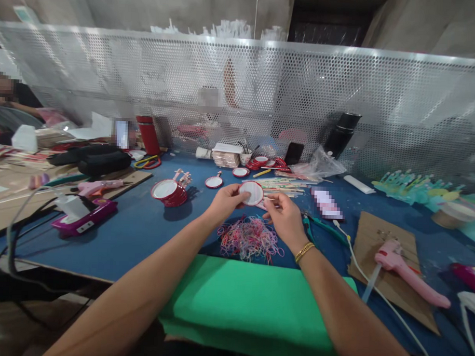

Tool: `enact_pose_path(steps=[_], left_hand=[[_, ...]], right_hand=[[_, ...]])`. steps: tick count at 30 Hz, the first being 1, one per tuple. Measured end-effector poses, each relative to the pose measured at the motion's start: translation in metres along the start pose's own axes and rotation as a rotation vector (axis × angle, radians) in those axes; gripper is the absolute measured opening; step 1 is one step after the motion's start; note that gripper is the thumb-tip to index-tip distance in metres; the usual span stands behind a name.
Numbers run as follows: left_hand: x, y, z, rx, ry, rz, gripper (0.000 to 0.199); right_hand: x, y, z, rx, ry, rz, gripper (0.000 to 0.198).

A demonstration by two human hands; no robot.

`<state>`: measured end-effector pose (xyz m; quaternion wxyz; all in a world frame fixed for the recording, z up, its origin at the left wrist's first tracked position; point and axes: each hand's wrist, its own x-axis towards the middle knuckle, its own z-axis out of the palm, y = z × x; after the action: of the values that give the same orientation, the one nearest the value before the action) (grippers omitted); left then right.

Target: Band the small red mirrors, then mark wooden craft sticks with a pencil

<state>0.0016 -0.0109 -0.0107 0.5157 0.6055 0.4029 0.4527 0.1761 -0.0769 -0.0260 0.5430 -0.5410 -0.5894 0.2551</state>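
Red-rimmed white disc (252, 190), held between both hands above the blue bench (134, 236).
Looks light and stiff, perhaps crackable under pressure; best taken by its rim. Left hand (232, 199) grips its nine-o'clock edge, right hand (280, 211) pinches near four. One tangle of rubber bands (251, 238), uncountable, lies at six; two single discs (213, 183) towards ten and eleven; one stack of discs (175, 197) at nine; two pink glue guns (407, 271) at four and nine.
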Motion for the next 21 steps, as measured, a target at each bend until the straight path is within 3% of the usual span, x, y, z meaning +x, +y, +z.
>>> enact_pose_path(steps=[3, 8, 15, 21], left_hand=[[0.002, 0.002, -0.004, -0.037, 0.077, -0.02, 0.041], [0.003, 0.001, -0.005, -0.102, 0.08, -0.065, 0.045], [0.001, 0.002, -0.002, -0.128, 0.08, -0.075, 0.05], [-0.001, 0.005, 0.0, -0.121, 0.061, -0.074, 0.053]], right_hand=[[-0.001, -0.001, -0.004, -0.15, -0.105, -0.108, 0.015], [-0.005, -0.01, -0.009, -0.325, -0.349, -0.157, 0.009], [-0.009, -0.007, -0.008, -0.48, -0.438, -0.258, 0.007], [-0.007, -0.012, -0.009, -0.324, -0.397, -0.158, 0.006]])
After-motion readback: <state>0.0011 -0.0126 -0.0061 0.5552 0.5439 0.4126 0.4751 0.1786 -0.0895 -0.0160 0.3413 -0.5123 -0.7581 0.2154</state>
